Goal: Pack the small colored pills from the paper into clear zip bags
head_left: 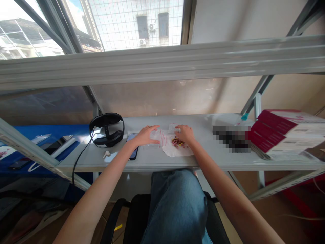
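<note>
My left hand [148, 135] is at the left of a clear plastic bag or tray [155, 136], its thumb and fingers spread apart around the edge. Reddish lines mark the clear plastic bags [164, 135] between my hands. My right hand [186, 133] is over a small heap of red, brown and yellow beads or pellets [177, 143], its fingers bent and close together; whatever they pinch is too small to make out. The heap rests on a white sheet of paper or tissue [172, 151]. Another clear plastic piece [173, 126] lies by my right fingertips.
A phone [134, 154] lies under my left wrist. Black headphones [108, 130] with a cable and a white earbud [106, 154] are to the left. Red-and-white boxes [281, 132] stand at the right. A metal shelf beam [162, 64] crosses above the grey shelf [210, 156].
</note>
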`<state>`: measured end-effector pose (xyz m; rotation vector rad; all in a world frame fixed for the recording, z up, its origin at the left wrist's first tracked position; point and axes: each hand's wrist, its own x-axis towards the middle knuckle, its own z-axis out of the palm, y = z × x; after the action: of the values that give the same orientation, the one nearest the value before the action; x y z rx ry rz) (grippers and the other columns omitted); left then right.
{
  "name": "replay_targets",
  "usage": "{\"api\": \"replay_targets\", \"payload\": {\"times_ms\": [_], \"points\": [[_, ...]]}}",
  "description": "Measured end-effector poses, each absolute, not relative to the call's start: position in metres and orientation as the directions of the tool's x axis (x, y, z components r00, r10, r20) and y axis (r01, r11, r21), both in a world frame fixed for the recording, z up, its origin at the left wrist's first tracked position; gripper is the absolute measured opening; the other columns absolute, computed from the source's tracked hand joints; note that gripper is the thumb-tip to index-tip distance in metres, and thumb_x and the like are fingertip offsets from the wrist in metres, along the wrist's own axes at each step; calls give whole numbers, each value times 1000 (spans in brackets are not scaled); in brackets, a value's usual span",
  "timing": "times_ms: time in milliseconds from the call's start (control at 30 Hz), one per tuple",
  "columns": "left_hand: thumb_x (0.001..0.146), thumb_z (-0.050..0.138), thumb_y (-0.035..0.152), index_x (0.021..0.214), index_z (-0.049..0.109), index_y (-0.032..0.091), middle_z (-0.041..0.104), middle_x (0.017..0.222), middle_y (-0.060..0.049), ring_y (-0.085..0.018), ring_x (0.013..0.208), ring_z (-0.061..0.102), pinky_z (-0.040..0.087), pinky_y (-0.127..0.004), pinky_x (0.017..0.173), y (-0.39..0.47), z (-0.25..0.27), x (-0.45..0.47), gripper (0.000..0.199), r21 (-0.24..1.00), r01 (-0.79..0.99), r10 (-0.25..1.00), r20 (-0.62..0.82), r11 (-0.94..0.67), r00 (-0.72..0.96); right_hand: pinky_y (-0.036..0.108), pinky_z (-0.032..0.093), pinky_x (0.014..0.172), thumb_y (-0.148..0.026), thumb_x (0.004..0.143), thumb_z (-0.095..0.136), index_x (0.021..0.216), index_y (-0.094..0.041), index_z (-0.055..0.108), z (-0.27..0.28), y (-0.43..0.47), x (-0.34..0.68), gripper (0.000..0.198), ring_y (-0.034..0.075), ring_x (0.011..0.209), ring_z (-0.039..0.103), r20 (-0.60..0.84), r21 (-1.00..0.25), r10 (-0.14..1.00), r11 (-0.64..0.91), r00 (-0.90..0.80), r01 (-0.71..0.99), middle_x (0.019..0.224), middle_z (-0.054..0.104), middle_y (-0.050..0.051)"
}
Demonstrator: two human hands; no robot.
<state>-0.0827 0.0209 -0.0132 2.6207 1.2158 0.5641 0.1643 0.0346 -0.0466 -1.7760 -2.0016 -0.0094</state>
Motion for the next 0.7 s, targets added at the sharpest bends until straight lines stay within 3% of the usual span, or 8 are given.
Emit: {"api": "replay_targets", "payload": {"times_ms": [167,300,400,533,633,700], "points": [[63,63,58,131,38,26,49,128,-6,-28,114,44,35,-37,94,22,-11,-89,79,334,704,778,207,-626,594,35,34,79,-29,77,49,93,-22,68,-54,36,166,25,25,95,51,310,-230,948,149,-72,962,100,64,9],[63,58,64,132,36,27,46,132,-7,-30,119,41,33,-40,97,18,-19,-85,81,314,722,784,156,-616,601,34,33,79,-29,79,48,87,-22,68,-58,36,166,23,24,93,52,353,-262,933,167,-66,951,97,65,8],[68,50,67,137,28,26,35,140,-9,-30,126,33,26,-43,101,12,-25,-78,83,266,755,801,202,-599,564,35,33,80,-29,79,48,84,-22,67,-60,37,169,22,24,93,52,400,-323,916,179,-37,929,91,66,8],[76,36,67,140,18,24,18,147,-10,-29,133,20,15,-46,106,2,-32,-64,80,200,791,812,234,-578,534,33,36,79,-31,79,46,84,-20,64,-61,43,174,22,21,86,55,458,-575,887,254,48,778,87,66,7],[79,27,67,141,13,24,11,149,-9,-27,136,13,10,-47,108,-2,-41,-55,77,209,794,821,149,-571,551,31,39,75,-37,77,47,78,-19,60,-58,45,175,22,17,79,56,459,-809,875,338,157,480,83,65,5],[79,25,67,141,11,25,8,149,-8,-27,137,9,7,-49,108,-3,-48,-51,76,223,798,827,81,-559,557,28,41,71,-39,75,49,76,-19,58,-54,43,175,22,16,77,57,372,-918,904,326,212,224,83,65,4]]}}
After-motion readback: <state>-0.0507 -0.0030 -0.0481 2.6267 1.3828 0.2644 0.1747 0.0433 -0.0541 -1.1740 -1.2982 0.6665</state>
